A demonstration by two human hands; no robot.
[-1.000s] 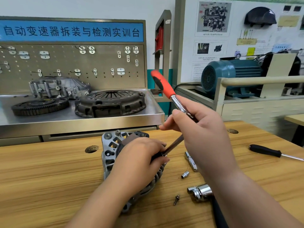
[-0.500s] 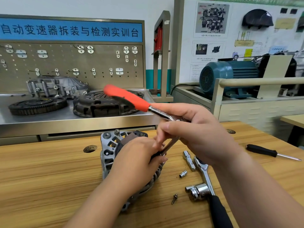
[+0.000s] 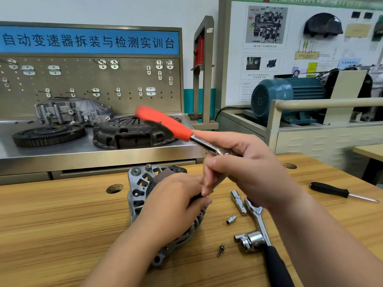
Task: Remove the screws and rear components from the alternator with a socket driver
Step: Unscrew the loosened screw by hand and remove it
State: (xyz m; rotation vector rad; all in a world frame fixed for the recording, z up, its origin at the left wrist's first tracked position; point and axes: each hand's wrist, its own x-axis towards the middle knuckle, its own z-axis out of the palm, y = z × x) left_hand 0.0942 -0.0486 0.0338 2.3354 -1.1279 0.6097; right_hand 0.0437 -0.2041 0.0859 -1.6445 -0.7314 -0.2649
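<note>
Alternator point(image 3: 143, 189) is stood on its edge about midway across the wooden bench point(image 3: 51, 224), a bit nearer the far edge than the near one. It's gripped from above by the left hand point(image 3: 174, 204), with the fingers curled over the housing, so most of the rear face is hidden. The socket driver point(image 3: 163, 123) is held in the right hand point(image 3: 248, 168), which is wrapped around the chrome shank just past the orange handle. That handle is pointed up and toward the far-left corner and is smeared by motion blur. The working end is tucked down between the two hands, right at the left fingertips. Whether it's seated on a screw can't be made out, tbh.

Toward the near-right corner a bunch of loose bits is laid out. A short extension bar point(image 3: 239, 203) is just right of the alternator, with a small socket point(image 3: 231, 219) beside it. One loose screw point(image 3: 220, 250) is closer to the near edge. A black-handled ratchet point(image 3: 260, 222) is laid there too, with a big socket point(image 3: 248, 241) right against its shaft. A black screwdriver point(image 3: 331, 191) is left well apart, out by the right edge.

Behind the bench, a clutch cover point(image 3: 124, 135), a toothed flywheel point(image 3: 48, 134) and a grey cast housing point(image 3: 70, 110) are set on a steel counter point(image 3: 89, 154). A blue electric motor point(image 3: 288, 96) is mounted off to the right.
</note>
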